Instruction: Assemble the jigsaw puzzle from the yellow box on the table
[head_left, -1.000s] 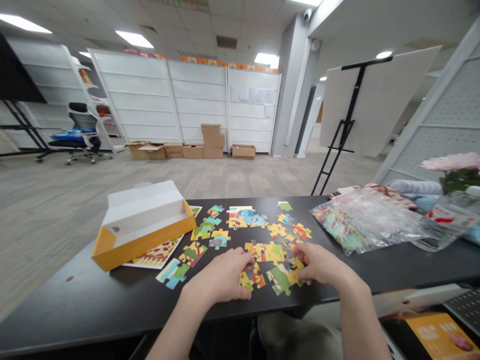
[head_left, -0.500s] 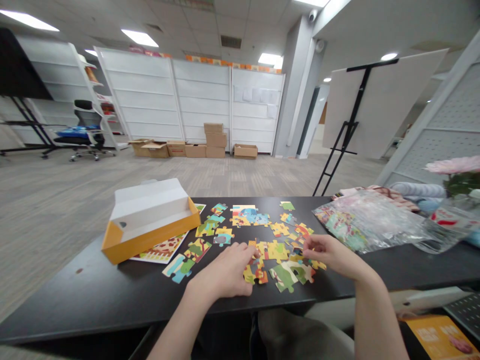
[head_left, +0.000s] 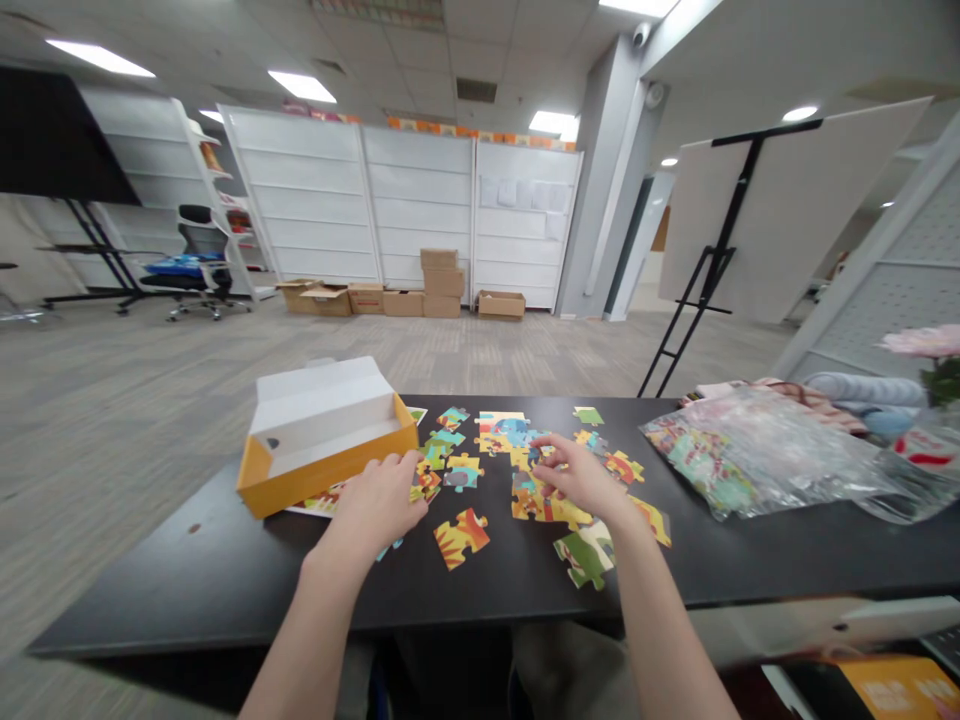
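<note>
A person's left hand (head_left: pixel 379 505), fingers curled, grip unclear, sits at colourful cardboard jigsaw pieces (head_left: pixel 427 483) beside a yellow cardboard box tray (head_left: pixel 322 480); the right hand (head_left: pixel 581 478), fingers spread wide, hovers just above more pieces (head_left: pixel 529 497).

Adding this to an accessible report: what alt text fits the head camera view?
Two bare hands work among scattered jigsaw pieces on a black table: the left hand rests beside a yellow box, and the right hand hovers over a cluster of pieces. A clear plastic bag lies to the right.
</note>
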